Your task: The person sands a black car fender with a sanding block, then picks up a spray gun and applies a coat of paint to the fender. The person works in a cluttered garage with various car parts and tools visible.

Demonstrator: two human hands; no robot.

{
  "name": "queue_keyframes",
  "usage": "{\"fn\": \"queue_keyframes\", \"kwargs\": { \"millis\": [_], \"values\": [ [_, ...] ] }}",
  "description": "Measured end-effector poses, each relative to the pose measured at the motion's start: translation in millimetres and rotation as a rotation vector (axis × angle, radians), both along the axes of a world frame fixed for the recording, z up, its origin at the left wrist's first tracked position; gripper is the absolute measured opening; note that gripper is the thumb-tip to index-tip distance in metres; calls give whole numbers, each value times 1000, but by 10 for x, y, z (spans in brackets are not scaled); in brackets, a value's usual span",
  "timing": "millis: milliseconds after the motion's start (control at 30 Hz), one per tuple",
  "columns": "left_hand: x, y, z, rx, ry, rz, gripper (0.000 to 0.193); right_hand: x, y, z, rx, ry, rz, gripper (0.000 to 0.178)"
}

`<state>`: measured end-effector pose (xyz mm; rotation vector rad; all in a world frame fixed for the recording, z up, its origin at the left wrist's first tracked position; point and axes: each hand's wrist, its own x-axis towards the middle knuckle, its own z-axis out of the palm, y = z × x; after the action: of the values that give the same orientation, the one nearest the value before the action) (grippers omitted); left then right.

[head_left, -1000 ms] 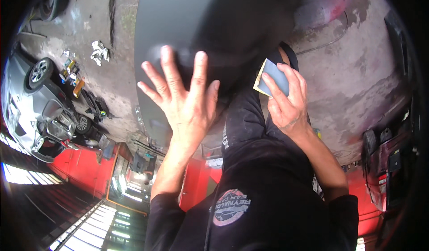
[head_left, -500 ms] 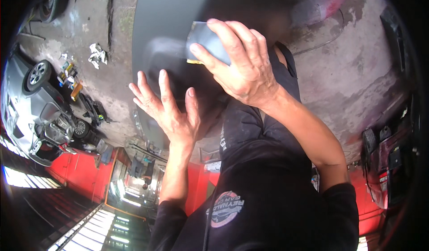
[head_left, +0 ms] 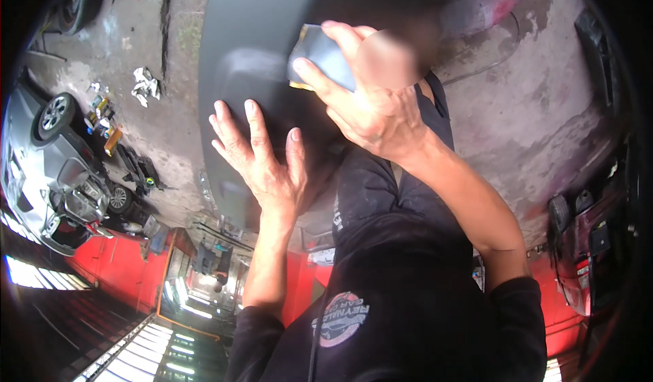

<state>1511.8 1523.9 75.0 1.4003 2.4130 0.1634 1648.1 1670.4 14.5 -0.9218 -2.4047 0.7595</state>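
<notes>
A dark grey car panel [head_left: 228,38] with a smooth, matte surface lies in front of me. My right hand [head_left: 377,103] grips a grey piece of sandpaper [head_left: 325,54] with yellowish edges, thumb along its near side and fingers over the far side. The sandpaper is over the panel; whether it touches all along its underside is hidden. Part of the right fingers is blurred. To the left of it, my left hand [head_left: 269,168] is spread open, palm down over the panel, holding nothing. I cannot tell how firmly its fingers rest on the surface.
On the concrete floor [head_left: 503,123] lies a crumpled white paper [head_left: 145,86]. A silver car [head_left: 51,157] with its front parts removed stands at the left, several small items beside it. A thin hose or cable [head_left: 486,65] curves at the right, and a dark red vehicle [head_left: 575,259] stands beyond.
My right hand and the sandpaper have shifted slightly to the right, and the sandpaper has turned a little. My left hand has moved slightly right, its fingers a bit closer together.
</notes>
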Motion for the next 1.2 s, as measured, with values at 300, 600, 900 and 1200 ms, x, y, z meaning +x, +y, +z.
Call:
{"fn": "queue_keyframes", "kwargs": {
  "millis": [300,600,900,1200],
  "values": [
    [-3,15,-5,6,-3,9,74,179,66,155,-14,10,-26,32],
    [-14,-47,0,-12,7,-2,75,322,-1,125,-76,-166,19,50],
    [-28,-19,-11,-7,-5,-13,74,54,-29,5,0,-40,18,37],
    [4,17,6,-1,-2,5,74,46,77,224,3,33,-37,35]
  ]
}}
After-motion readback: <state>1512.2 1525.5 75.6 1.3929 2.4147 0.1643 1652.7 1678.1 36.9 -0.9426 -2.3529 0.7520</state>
